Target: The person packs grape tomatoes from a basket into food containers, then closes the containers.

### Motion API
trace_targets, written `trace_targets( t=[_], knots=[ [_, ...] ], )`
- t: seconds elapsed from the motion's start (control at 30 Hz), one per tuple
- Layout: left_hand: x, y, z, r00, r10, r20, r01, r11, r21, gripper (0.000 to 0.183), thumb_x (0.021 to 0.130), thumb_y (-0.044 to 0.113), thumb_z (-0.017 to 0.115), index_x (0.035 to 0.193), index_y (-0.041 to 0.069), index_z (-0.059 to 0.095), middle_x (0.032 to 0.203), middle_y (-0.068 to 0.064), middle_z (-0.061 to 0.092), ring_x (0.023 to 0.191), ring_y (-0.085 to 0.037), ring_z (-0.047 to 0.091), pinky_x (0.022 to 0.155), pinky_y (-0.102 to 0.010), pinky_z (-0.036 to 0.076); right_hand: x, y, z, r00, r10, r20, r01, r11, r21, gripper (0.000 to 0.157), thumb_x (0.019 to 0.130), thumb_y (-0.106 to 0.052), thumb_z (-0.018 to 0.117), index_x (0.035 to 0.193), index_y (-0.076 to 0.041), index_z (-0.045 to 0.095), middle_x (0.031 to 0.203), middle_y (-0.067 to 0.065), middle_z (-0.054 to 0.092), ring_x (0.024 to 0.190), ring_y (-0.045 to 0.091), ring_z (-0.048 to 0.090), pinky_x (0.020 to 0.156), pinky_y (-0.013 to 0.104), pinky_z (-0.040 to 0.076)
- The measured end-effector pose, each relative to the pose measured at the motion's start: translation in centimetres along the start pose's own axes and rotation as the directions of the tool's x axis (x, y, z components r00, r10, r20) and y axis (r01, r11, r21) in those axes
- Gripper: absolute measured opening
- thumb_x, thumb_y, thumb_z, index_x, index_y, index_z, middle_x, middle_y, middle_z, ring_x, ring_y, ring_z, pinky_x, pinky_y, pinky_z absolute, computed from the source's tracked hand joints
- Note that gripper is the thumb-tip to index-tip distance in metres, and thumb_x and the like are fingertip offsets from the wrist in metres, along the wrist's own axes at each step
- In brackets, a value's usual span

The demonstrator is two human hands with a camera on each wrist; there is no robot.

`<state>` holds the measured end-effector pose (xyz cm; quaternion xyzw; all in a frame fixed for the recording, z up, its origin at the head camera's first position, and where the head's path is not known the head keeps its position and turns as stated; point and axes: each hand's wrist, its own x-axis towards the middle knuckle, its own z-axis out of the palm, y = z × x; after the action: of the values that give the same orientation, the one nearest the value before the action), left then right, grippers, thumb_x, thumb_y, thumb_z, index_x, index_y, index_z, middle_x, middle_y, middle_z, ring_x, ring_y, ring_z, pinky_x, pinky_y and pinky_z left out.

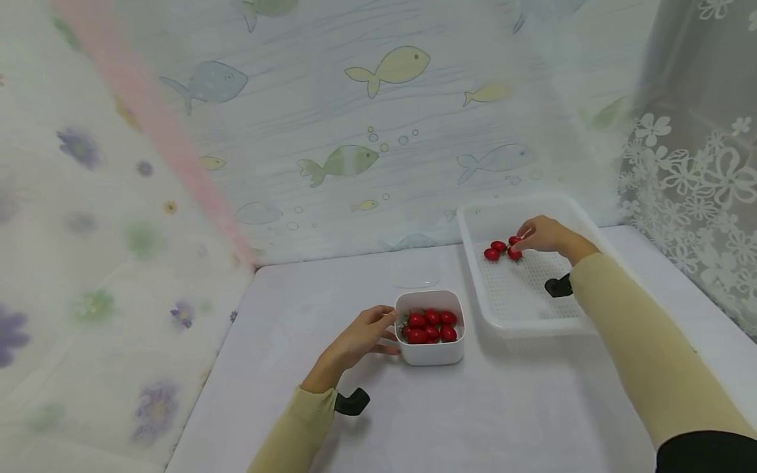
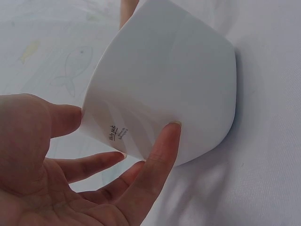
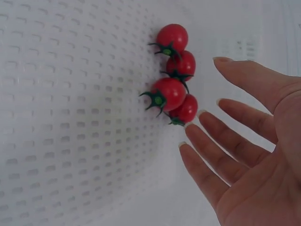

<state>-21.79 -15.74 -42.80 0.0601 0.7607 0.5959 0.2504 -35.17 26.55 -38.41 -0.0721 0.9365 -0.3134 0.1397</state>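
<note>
A white square box [image 1: 433, 355] holds several red cherry tomatoes [image 1: 432, 316] with green stems. My left hand [image 1: 357, 338] rests at its left side. In the left wrist view the fingers are spread, with the thumb by the rim and a fingertip against the box's wall [image 2: 164, 70]. Over to the right, my right hand [image 1: 547, 235] reaches into a white perforated basket [image 1: 535, 326]. Loosely extended fingers come right up to a small cluster of cherry tomatoes [image 3: 170, 94], as the right wrist view shows; nothing is gripped there.
A clear, flat lid-like piece [image 1: 416, 271] lies behind the box on the white tablecloth [image 1: 331, 282]. A fish-patterned curtain [image 1: 284, 190] hangs along the table's back edge, and a lace curtain [image 1: 698, 171] hangs at the right. The basket has raised walls.
</note>
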Motion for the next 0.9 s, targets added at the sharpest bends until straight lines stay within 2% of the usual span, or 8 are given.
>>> trace_targets(
  t=[0.27,0.4,0.53,0.73,0.9],
  knots=[
    [0.0,0.0,-0.1,1.000,0.001,0.000,-0.001,1.000,-0.002,0.050,0.109,0.034,0.052,0.144,-0.001,0.048,0.140,-0.020,0.054,0.106,-0.028,0.066,0.081,-0.041,0.064,0.1,0.9,0.8,0.993,0.116,0.023,-0.118,0.975,0.187,0.060,0.100,-0.024,0.065,0.137,0.018,0.044,0.139,0.038,0.046,0.127,0.052,0.049,0.109,0.059,0.046],
    [0.0,0.0,-0.1,1.000,-0.004,0.003,0.004,1.000,-0.010,0.050,0.108,0.035,0.053,0.143,-0.001,0.048,0.139,-0.020,0.055,0.105,-0.028,0.067,0.081,-0.041,0.064,0.5,1.6,1.3,0.988,0.151,0.036,-0.155,0.961,0.231,0.063,0.100,-0.024,0.065,0.139,0.019,0.042,0.142,0.038,0.042,0.129,0.051,0.049,0.110,0.057,0.045],
    [0.0,0.0,-0.1,1.000,-0.009,0.004,0.009,1.000,-0.003,0.051,0.108,0.037,0.054,0.143,0.000,0.049,0.139,-0.020,0.056,0.105,-0.026,0.067,0.082,-0.040,0.064,1.3,2.5,1.6,0.983,0.176,0.044,-0.181,0.949,0.257,0.066,0.098,-0.025,0.068,0.139,0.019,0.042,0.139,0.035,0.045,0.124,0.047,0.053,0.107,0.053,0.049],
    [-0.1,0.1,-0.1,1.000,-0.009,-0.004,0.009,1.000,-0.007,0.052,0.107,0.038,0.054,0.144,0.000,0.048,0.140,-0.019,0.055,0.106,-0.027,0.067,0.081,-0.041,0.064,1.9,2.8,1.9,0.983,0.180,0.047,-0.186,0.933,0.307,0.063,0.095,-0.025,0.071,0.133,0.019,0.046,0.120,0.025,0.056,0.110,0.036,0.058,0.105,0.050,0.051],
    [0.0,0.0,0.0,1.000,-0.010,0.001,0.010,1.000,-0.008,0.052,0.108,0.038,0.053,0.143,0.000,0.049,0.141,-0.020,0.054,0.108,-0.030,0.066,0.082,-0.040,0.064,2.1,2.8,2.2,0.978,0.207,0.024,-0.205,0.933,0.297,0.053,0.093,-0.024,0.074,0.119,0.016,0.050,0.092,0.010,0.060,0.085,0.020,0.060,0.088,0.036,0.058]
  ],
)
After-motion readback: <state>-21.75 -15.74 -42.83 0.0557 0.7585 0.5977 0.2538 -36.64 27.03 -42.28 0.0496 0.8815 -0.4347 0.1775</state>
